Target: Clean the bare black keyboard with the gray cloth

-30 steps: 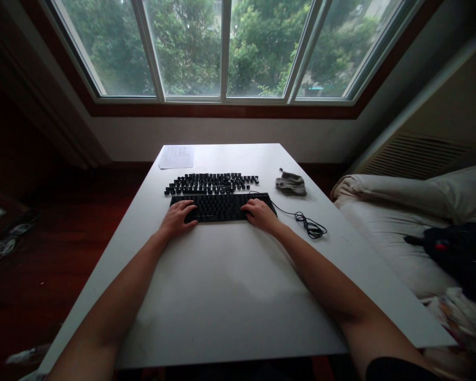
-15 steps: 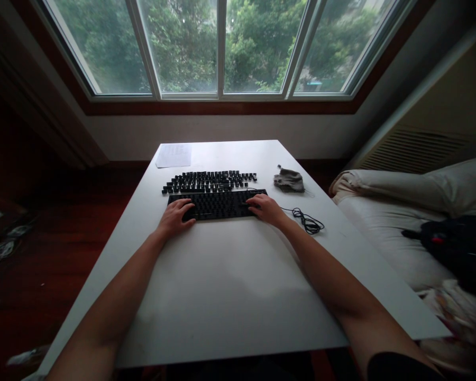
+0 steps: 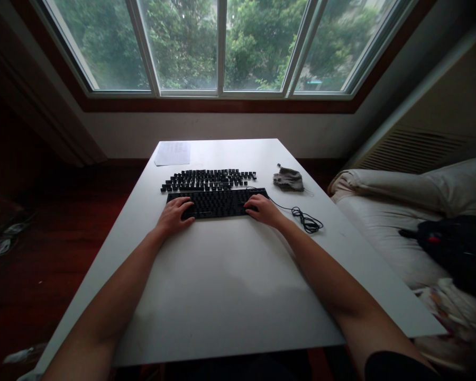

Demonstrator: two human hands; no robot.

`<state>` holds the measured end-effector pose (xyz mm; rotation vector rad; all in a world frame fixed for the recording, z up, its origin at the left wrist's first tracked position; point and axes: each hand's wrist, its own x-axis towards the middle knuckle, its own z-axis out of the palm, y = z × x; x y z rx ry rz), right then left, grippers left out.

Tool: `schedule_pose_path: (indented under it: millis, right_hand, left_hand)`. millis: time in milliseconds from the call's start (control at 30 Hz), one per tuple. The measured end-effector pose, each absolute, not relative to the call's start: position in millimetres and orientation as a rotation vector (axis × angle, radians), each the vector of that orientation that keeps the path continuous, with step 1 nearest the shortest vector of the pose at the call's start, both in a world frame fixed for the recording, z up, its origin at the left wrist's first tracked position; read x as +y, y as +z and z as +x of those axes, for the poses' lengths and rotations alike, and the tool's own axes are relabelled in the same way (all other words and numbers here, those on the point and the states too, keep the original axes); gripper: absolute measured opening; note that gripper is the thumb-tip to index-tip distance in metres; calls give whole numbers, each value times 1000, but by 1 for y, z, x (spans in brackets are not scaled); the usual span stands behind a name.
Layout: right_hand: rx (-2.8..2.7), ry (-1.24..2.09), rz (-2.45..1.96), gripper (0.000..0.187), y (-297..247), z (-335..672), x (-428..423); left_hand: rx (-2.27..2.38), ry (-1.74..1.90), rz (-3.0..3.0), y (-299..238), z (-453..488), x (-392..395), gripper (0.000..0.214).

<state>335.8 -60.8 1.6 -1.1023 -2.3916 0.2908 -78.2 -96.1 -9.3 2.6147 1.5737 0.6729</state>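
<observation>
While I look down from the head camera, the black keyboard lies flat on the white table, straight ahead of me, its long side running left to right. My left hand rests over its left end, with the fingers on top and the thumb spread away from them, down by the near edge. My right hand is at the right end, its fingers curled over the keys' area; from where I watch, I cannot tell whether the fingertips pinch anything small or only touch the surface.

Just beyond the keyboard's far edge I have loose black keycaps set out in uneven rows, apart from it and on the tabletop. To the right, a thin black cable leads from the keyboard to a looped bundle. Farther back on that side I see a crumpled grey cloth, and at the far left corner a sheet of paper, whose print is too faint for me to read.

Outside the table, a pale sofa stands at my right with a dark bag on it. Reddish floor shows at my left, and a wide window with trees behind it fills the top.
</observation>
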Motion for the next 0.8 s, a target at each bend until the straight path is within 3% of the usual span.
schedule_pose_path:
  millis: [533,800]
  right_hand:
    - [-2377,237,-1081,9,3,331,-72]
    - [-2444,213,-1049,19,0,332,-72]
  left_hand:
    - [1572,679,2608,-7,-77,-97,53]
    - [1573,672,2590,-7,-74,-99,53]
